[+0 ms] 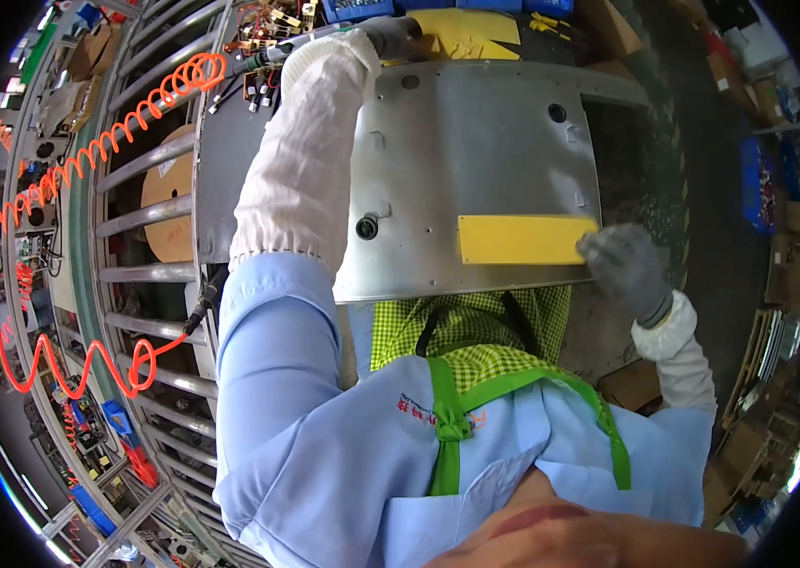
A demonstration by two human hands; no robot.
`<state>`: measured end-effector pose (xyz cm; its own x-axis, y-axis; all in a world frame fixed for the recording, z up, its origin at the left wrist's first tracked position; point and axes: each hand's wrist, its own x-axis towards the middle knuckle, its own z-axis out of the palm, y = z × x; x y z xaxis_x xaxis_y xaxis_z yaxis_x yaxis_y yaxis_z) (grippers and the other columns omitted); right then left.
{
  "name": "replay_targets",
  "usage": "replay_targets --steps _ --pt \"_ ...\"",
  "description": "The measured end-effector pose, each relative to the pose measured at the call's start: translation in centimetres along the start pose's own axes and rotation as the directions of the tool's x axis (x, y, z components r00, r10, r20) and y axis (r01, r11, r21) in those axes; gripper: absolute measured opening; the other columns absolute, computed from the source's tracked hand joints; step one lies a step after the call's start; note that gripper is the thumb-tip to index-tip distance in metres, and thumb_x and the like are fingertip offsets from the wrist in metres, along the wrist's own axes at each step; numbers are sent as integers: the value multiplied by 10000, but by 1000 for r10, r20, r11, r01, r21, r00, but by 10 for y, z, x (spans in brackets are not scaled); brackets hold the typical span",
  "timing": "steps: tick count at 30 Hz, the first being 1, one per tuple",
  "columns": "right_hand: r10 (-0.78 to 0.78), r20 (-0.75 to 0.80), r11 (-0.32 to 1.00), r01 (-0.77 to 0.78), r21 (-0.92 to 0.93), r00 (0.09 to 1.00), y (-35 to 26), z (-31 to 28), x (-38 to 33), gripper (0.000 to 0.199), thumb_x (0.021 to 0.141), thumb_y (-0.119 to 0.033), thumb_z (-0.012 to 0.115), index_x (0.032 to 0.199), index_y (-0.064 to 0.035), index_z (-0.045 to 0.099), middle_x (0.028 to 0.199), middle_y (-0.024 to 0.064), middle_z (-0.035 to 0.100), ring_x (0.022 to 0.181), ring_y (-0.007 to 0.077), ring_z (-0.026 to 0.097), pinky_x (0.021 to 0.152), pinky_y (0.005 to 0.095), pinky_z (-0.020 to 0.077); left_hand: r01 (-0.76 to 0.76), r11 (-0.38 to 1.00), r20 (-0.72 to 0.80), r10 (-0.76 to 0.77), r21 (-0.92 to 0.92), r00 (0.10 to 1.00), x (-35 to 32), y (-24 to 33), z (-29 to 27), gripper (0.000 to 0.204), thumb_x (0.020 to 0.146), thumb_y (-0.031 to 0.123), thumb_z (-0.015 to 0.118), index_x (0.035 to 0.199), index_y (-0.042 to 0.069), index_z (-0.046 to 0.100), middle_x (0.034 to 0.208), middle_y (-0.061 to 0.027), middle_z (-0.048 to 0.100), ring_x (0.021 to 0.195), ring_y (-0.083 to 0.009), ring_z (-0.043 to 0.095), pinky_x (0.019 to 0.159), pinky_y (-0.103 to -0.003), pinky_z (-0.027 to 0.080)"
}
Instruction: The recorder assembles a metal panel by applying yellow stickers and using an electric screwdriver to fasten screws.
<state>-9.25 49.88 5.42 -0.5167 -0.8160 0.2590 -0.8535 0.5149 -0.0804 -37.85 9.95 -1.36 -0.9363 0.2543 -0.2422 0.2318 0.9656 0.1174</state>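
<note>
— On the metal panel (485, 161), toward its right near corner, what is shown?

— One yellow plate (518, 239), lying flat, its right end at the panel's right edge. The gloved right hand (625, 270) touches that end, fingers drawn together; whether they pinch or merely press, I cannot tell.

— And the left hand (389, 38)?

— Gloved also, past the far edge, beside yellow sheets (471, 43); its grip cannot be told.

— The counts?

— Three dark fittings (367, 228): by the left edge, by the far edge, toward the right far corner. Four tabs (384, 208), two on each side. Left of the panel, two runs of coiled orange hose (106, 142).

— Containers?

— Blue bins (359, 9) past the far edge, cut by the frame. Another blue bin (758, 185) stands well off to the right, its contents too small to name.

— Edges and room?

— The near edge meets the apron (476, 327); the left sleeve (301, 142) overlaps the left edge. Open metal spans from plate to far edge.
</note>
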Motion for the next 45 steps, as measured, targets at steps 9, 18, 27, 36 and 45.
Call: replay_targets --steps 9,18,27,36,45 --pt "12 212 981 -52 186 977 -3 4 -1 424 723 -259 737 1105 -112 629 1080 53 610 967 268 585 878 428 468 8 909 49 14 -416 999 -10 -30 -1 585 732 464 796 1192 127 664 1143 -75 671 1038 -241 634 919 -331 485" --pt "-10 96 996 1 92 995 14 -3 60 393 785 -240 703 1128 -75 605 1121 82 588 1003 291 575 912 458 444 18 762 43 13 -647 999 -12 -30 0 435 857 311 726 1227 98 642 910 -51 678 746 -140 614 541 -291 504" --pt "6 8 999 -6 -37 1000 44 45 173 491 813 -205 660 1280 -122 534 1261 108 535 1134 314 529 958 447 432 -121 947 -108 92 -298 990 -8 -33 0 466 880 497 577 1079 94 698 1000 -123 708 928 -278 663 851 -391 497" --pt "207 5 977 -206 -62 978 120 135 280 516 930 -385 556 1370 -130 471 1408 74 446 1253 328 468 1030 429 408 -66 924 -4 69 -376 998 7 -28 -4 432 890 461 578 1083 92 694 961 -95 712 865 -232 667 786 -352 520" --pt "311 251 948 -317 -15 917 117 144 294 557 969 -529 403 1273 -91 564 1359 133 476 1214 355 489 1008 432 419 -152 986 -264 130 -64 956 27 -42 7 299 856 255 541 1089 147 692 1034 -131 687 949 -337 645 839 -423 509"
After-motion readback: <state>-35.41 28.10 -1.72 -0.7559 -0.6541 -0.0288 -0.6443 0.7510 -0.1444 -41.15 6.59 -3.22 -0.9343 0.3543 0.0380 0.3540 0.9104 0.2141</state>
